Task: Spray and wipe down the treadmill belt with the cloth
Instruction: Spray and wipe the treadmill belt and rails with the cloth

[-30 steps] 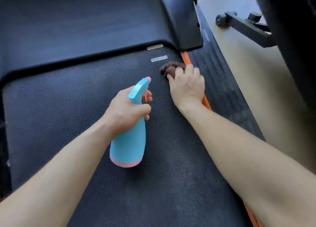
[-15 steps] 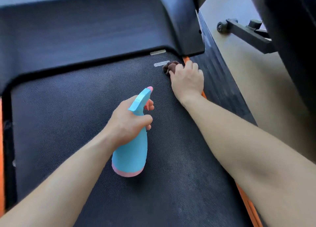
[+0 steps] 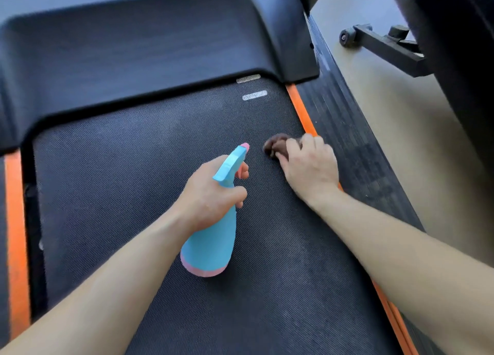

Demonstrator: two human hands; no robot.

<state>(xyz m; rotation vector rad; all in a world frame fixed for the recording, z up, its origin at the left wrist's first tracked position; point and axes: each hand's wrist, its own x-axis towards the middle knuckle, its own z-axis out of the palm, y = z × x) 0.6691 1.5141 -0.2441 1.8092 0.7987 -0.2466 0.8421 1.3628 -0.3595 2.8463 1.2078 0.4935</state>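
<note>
The left hand (image 3: 211,194) grips the neck of the spray bottle (image 3: 211,247). Its fingers are curled round the neck, one finger lies at the front under the spray head, and the thumb wraps the near side. The bottle is light blue with a pink band at its base and a pink nozzle tip. It is tilted, with the nozzle pointing away from the person and toward the right hand (image 3: 310,167); the base hangs below the left wrist, over the treadmill belt (image 3: 133,167). Whether the base touches the belt cannot be told.

The right hand lies just beyond and to the right of the left hand, palm down. Its fingers are bent over a bunched brown cloth (image 3: 276,146) and hold it against the belt. The cloth shows ahead of the fingertips and to their left, near the bottle nozzle but apart from it.

The right edge of this hand lies over the orange strip (image 3: 302,111) that borders the belt. The ribbed side rail (image 3: 347,140) runs just right of that strip. The dark motor cover (image 3: 149,47) stands well beyond both hands. A second orange strip (image 3: 16,234) runs far left of the left forearm.
</note>
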